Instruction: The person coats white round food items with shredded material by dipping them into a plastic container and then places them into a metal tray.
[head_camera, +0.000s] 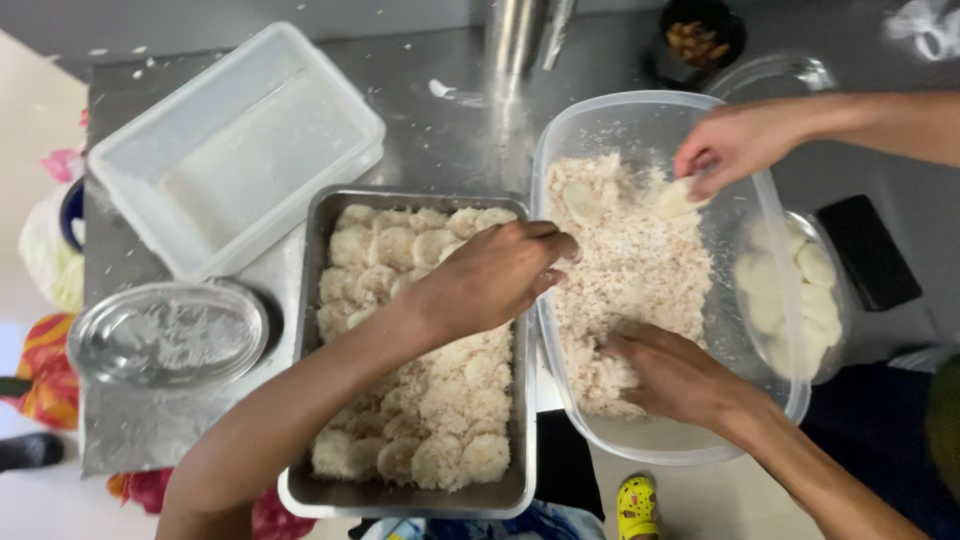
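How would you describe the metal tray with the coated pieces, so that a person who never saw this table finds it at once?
Start at the grey steel table. The metal tray lies at its near edge, between an oval glass lid and a clear plastic tub of crumbs, under the left hand. It alone is metal, rectangular and packed with rows of crumb-coated round pieces.

Crumb tub and tray of coated patties

The clear plastic tub (760, 330) holds pale crumbs (640, 270); just left of it, the steel tray (312, 300) lies packed with crumb-coated round patties (450, 400) in flat rows.

Left hand (495, 272) curled; right hand (672, 375) palm-down.
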